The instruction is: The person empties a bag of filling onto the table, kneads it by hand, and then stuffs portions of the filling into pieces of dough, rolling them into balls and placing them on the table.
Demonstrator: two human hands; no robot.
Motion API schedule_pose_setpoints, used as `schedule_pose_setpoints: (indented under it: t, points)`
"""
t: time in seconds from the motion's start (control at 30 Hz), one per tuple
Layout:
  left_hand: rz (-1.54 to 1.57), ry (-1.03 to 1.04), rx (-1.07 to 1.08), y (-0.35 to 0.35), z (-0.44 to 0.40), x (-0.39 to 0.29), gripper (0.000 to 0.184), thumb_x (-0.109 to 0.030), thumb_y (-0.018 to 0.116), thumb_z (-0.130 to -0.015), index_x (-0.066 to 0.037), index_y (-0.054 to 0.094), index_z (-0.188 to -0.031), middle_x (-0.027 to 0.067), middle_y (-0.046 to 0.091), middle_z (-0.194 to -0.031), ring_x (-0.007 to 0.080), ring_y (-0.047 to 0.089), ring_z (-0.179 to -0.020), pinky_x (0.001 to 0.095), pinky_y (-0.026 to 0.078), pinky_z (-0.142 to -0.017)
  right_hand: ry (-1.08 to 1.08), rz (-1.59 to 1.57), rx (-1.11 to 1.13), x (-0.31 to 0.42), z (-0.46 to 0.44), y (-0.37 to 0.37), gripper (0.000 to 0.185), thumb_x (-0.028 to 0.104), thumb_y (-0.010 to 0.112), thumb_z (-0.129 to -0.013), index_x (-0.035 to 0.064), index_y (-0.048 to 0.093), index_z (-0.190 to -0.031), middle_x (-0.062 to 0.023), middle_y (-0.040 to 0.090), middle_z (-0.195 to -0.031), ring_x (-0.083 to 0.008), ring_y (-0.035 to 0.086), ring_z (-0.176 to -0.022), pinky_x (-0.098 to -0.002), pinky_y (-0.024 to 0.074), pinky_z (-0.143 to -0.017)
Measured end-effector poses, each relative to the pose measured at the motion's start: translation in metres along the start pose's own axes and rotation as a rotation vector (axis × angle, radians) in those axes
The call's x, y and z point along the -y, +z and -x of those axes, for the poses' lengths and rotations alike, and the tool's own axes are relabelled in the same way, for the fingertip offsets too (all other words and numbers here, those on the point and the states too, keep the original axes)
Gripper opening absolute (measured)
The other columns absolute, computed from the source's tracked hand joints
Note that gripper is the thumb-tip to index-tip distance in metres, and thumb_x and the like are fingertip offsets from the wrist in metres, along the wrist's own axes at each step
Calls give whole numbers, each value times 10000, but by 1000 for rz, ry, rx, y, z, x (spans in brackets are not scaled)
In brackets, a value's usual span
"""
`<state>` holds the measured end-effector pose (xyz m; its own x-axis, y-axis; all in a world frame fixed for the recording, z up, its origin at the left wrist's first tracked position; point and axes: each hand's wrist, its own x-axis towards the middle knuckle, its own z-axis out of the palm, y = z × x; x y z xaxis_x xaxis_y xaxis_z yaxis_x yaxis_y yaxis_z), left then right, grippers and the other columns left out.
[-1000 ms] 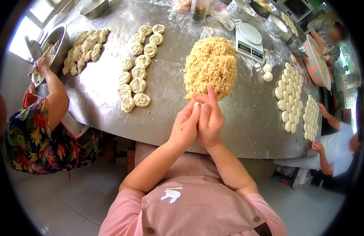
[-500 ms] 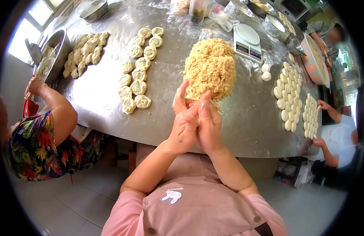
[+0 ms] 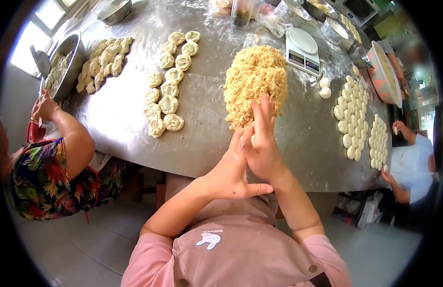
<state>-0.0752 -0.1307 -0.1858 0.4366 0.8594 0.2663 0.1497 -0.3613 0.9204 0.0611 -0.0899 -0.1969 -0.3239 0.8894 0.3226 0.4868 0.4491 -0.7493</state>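
Observation:
My left hand [image 3: 232, 172] and my right hand [image 3: 263, 146] touch each other in front of a heap of crumbly yellow filling [image 3: 256, 79]. The left fingers point up behind the right palm, with the thumb stretched out to the right. My right hand has its fingers extended, their tips at the heap's lower edge. I see nothing held in either hand, though the space between the palms is hidden. Left of the heap lie two rows of cupped dough pieces [image 3: 173, 75]. A white scale [image 3: 303, 50] stands at its upper right, with two small white balls [image 3: 325, 92] below it.
Steel table [image 3: 202, 148]. At left, a person in a flowered top [image 3: 44, 177] stands by a metal bowl [image 3: 71, 67] and lumpy dough [image 3: 104, 62]. Rows of white dough pieces [image 3: 350, 119] lie at right, near a person in white [image 3: 413, 162] and a large basin [image 3: 385, 74].
My hands have gone from a closer clasp to flatter, straighter fingers, and my left thumb now sticks out to the right. The person at left has moved a hand from the bowl's inside to its near edge.

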Motion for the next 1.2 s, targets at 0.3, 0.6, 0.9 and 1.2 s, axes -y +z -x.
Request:
schedule_pose_setpoints:
  t: [0.3,0.6,0.9,1.2]
  points:
    - [-101,-59,73,5,0,-10,961,-51,682,-605,122,157,-1391,352,229,-1407,505,260,-1326,467,289,-1107,112,-104,17,19,1,2,744,539,357,-982,-24,256,-1457,-312,127,-1530,-478,45,-1433,-595,46,-1120]
    - [-24,-124,-138,10,-10,-3,686,-99,723,-643,-70,478,-1283,202,483,-1281,384,495,-1175,413,441,-956,207,-382,-33,20,6,5,679,454,306,-1022,-82,243,-1433,-277,185,-1518,-402,116,-1437,-431,124,-1160]
    - [-250,-156,-377,-10,-10,12,177,-38,689,-703,-34,641,-874,129,587,-728,325,578,-674,383,479,-596,-89,103,-179,34,9,-4,199,90,738,-781,62,672,-967,-90,650,-926,-331,589,-989,-401,491,-855]
    - [125,-497,72,-22,3,2,153,-182,655,-900,-30,646,-882,73,609,-733,86,540,-701,284,463,-627,296,-144,-301,7,6,-23,65,67,654,-884,45,596,-905,-44,615,-795,-144,568,-721,-289,487,-693]
